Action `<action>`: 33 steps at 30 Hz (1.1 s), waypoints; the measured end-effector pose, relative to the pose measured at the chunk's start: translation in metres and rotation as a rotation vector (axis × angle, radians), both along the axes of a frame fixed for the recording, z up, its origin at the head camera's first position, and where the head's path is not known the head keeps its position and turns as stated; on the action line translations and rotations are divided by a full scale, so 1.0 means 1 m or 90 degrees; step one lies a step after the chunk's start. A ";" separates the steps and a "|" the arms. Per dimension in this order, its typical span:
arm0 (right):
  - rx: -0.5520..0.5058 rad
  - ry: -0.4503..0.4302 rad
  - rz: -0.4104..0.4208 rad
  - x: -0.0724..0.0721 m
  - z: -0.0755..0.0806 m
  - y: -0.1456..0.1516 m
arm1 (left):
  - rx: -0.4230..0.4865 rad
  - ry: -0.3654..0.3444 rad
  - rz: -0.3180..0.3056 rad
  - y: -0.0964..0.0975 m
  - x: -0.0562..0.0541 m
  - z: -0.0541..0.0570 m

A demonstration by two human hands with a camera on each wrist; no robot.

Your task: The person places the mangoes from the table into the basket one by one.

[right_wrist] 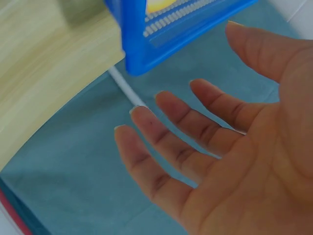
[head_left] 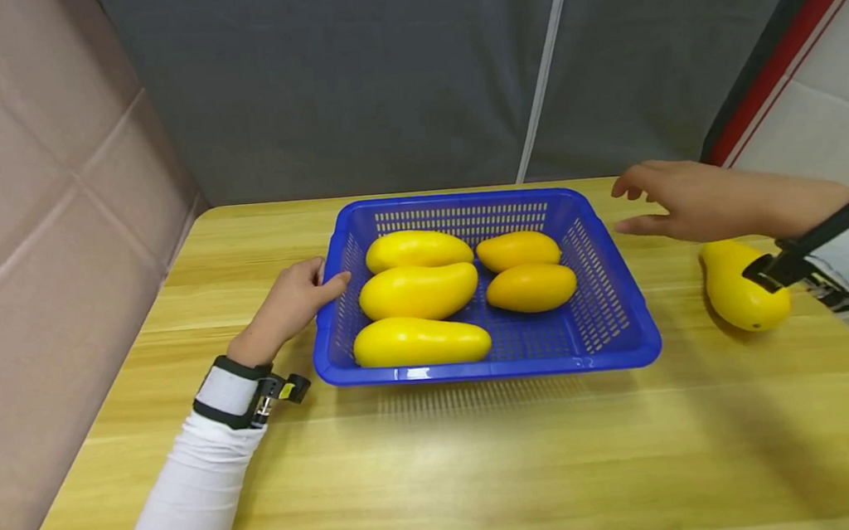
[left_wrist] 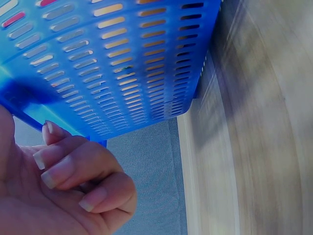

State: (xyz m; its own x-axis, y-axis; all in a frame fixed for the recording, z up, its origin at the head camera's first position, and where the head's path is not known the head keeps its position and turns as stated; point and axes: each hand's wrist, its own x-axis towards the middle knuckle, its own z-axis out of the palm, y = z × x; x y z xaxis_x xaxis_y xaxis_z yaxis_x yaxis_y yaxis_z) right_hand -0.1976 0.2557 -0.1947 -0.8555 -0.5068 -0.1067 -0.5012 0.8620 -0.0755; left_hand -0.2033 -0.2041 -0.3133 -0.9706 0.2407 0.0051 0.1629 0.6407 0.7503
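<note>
A blue plastic basket (head_left: 600, 309) with slotted walls is in the middle of the head view. Inside, three long yellow fruits (head_left: 417, 292) lie at the left and two shorter orange-yellow fruits (head_left: 531, 288) at the right. My left hand (head_left: 294, 298) grips the basket's left rim, thumb over the top; the left wrist view shows its fingers (left_wrist: 83, 166) curled by the slotted wall. Off the basket's far right corner is my right hand (head_left: 681, 199), held apart from it with nothing in its grasp. In the right wrist view its fingers (right_wrist: 181, 137) are spread and slightly bent.
A pear-shaped yellow fruit (head_left: 744, 290) lies on the wooden table (head_left: 486, 476), below the right forearm and partly behind the wrist strap. Grey cloth (head_left: 351, 88) hangs past the table's far edge. A tiled wall (head_left: 41, 245) runs along the left.
</note>
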 end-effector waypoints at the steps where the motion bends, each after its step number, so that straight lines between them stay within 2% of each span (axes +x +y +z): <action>1: 0.002 -0.004 -0.009 -0.001 0.000 0.004 | 0.001 -0.001 -0.001 0.000 0.000 0.000; 6: 0.021 -0.034 -0.054 -0.008 -0.005 0.018 | 0.000 -0.007 0.000 -0.002 0.001 0.000; 15: 0.064 -0.043 -0.081 -0.015 -0.028 0.049 | 0.003 -0.008 -0.006 -0.002 0.001 0.000; 19: 0.072 -0.050 -0.104 -0.016 -0.034 0.064 | 0.006 -0.011 -0.006 -0.002 0.001 0.000; 26: 0.092 -0.037 -0.109 -0.018 -0.044 0.094 | 0.011 -0.011 -0.006 -0.001 0.001 0.002; 33: 0.098 -0.068 -0.153 -0.016 -0.055 0.123 | 0.021 -0.010 -0.004 0.000 0.001 0.002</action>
